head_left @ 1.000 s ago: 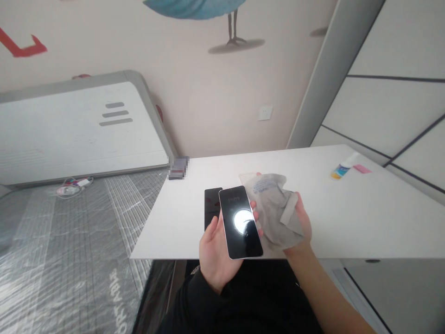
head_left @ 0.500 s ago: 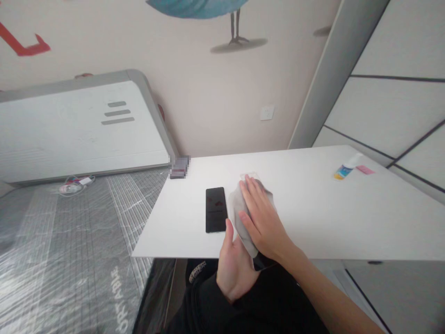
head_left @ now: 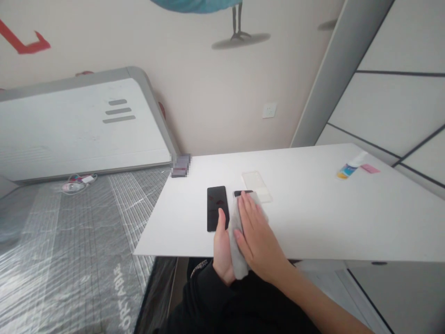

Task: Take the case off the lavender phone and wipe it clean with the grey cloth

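One phone (head_left: 218, 208) lies on a white table (head_left: 313, 222) below a bird mural (head_left: 238, 28).

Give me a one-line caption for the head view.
Right hand presses a grey cloth onto a black phone, left hand alongside, near a second phone and clear film on a white table.

One head-worn camera looks forward and down from above the near edge of the white table (head_left: 313, 218). The left hand (head_left: 221, 250) and right hand (head_left: 259, 236) sit close, at lower centre. The wall (head_left: 212, 88) fills the upper frame, with a plastic-wrapped mat (head_left: 69, 250) at lower left.
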Available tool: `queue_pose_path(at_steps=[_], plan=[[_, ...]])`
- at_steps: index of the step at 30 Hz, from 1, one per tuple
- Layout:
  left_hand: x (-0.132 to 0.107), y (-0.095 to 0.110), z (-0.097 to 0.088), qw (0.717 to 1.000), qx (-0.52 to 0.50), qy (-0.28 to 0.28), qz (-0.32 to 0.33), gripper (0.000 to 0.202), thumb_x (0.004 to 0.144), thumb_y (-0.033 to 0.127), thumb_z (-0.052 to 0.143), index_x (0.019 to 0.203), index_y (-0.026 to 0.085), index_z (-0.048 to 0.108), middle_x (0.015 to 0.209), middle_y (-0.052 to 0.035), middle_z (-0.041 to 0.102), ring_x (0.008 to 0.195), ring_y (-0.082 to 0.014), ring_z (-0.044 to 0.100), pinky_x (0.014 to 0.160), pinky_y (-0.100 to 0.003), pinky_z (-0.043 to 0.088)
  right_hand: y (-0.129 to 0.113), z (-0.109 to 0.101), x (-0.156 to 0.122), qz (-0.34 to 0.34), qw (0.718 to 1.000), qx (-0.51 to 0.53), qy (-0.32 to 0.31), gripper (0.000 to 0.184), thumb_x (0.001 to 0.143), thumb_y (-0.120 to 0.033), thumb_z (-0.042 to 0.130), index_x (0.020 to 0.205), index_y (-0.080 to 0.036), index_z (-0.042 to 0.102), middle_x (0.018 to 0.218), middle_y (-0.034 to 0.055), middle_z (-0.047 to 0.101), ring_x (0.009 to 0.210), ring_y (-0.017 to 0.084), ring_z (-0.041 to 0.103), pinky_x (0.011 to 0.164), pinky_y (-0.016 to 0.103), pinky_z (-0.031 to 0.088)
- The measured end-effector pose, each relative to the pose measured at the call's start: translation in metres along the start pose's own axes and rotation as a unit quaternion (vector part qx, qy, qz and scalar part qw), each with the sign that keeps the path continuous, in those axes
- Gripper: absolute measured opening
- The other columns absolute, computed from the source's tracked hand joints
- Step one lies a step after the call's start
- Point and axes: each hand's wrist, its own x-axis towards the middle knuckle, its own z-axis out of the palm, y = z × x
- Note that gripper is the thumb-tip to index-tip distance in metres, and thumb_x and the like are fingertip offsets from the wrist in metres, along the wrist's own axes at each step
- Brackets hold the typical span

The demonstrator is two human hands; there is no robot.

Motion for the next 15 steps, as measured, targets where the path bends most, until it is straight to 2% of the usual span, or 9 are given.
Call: queue_pose_path(at_steps=[3,6,9,12,15], plan=[[0.001,-0.001,-0.003,1.0,-0.005,0.024,0.008,0.073,0.105,0.063,0.03,0.155,0.013,0.049,0.15,-0.0132,0.062,0.15,-0.0261,0.046,0.125,-0.036,0.034,-0.003,0.001,-0.009,-0.029,0.999,-0.001,-0.032,0.081,0.104,-0.025,0.039,0.168,-0.013,-0.01,0.175,0.0189,0.017,0.162,0.033,0.017,0.125,0.062,0.036],[-0.002,-0.011,-0.006,1.0,-0.005,-0.014,-0.017,0.067,0.106,0.061,0.028,0.154,0.02,0.052,0.148,-0.0091,0.064,0.148,-0.0266,0.049,0.126,-0.041,0.034,0.005,-0.003,-0.005,-0.009,1.0,-0.006,-0.025,0.077,0.105,-0.028,0.039,0.168,-0.012,-0.002,0.173,0.0205,0.023,0.161,0.034,0.023,0.124,0.062,0.036],[-0.003,-0.014,-0.006,0.998,-0.003,-0.051,-0.033,0.069,0.105,0.063,0.027,0.151,0.02,0.054,0.149,-0.0084,0.064,0.15,-0.0252,0.047,0.127,-0.04,0.032,0.007,-0.006,-0.001,0.006,1.0,-0.016,-0.002,0.078,0.104,-0.027,0.038,0.168,-0.009,-0.003,0.173,0.0223,0.021,0.162,0.033,0.019,0.126,0.062,0.034],[-0.002,-0.01,-0.006,0.999,-0.019,-0.025,-0.011,0.071,0.105,0.064,0.031,0.152,0.016,0.053,0.152,-0.0093,0.061,0.153,-0.0226,0.043,0.127,-0.033,0.03,0.002,-0.006,-0.006,-0.032,0.999,-0.018,-0.02,0.079,0.104,-0.025,0.038,0.168,-0.011,-0.007,0.175,0.0194,0.018,0.163,0.031,0.016,0.126,0.059,0.036],[-0.006,-0.01,-0.007,0.999,-0.018,-0.014,-0.039,0.069,0.106,0.061,0.026,0.153,0.018,0.052,0.153,-0.008,0.06,0.154,-0.0233,0.041,0.127,-0.035,0.03,0.003,-0.008,-0.009,-0.036,0.999,-0.011,-0.03,0.075,0.105,-0.026,0.036,0.169,-0.015,-0.002,0.174,0.0163,0.023,0.161,0.029,0.023,0.125,0.058,0.038]])
